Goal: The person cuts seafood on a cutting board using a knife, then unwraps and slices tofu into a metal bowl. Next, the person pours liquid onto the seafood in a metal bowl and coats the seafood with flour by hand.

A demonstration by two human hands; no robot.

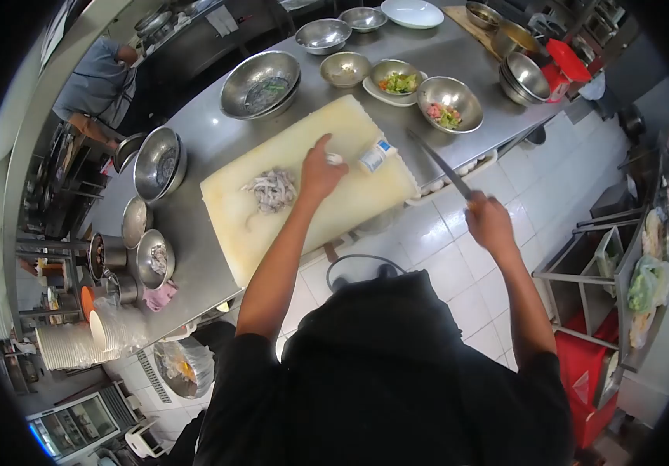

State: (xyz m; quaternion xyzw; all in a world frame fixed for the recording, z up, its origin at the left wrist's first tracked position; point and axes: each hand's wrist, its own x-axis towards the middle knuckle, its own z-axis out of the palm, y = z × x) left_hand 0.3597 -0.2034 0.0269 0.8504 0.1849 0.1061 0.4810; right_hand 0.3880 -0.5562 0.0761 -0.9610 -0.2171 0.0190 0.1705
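My right hand (491,220) is closed around the handle of a long kitchen knife (444,165). Its blade points up and left, past the right end of a pale cutting board (245,245). Over the board is my left hand (320,172), its index finger stretched out and a small whitish piece (334,158) between that finger and the thumb. What the piece is, I cannot make out. A heap of pale greyish strips, resembling cut squid (274,191), lies left of this hand. To its right lies a white container with a blue label (376,156).
Metal bowls line the steel counter (208,132), including a large one (260,84), one with chopped vegetables (396,78) and one with pink and green pieces (449,106). A red scale (566,66) stands far right. Another person (100,85) is at back left.
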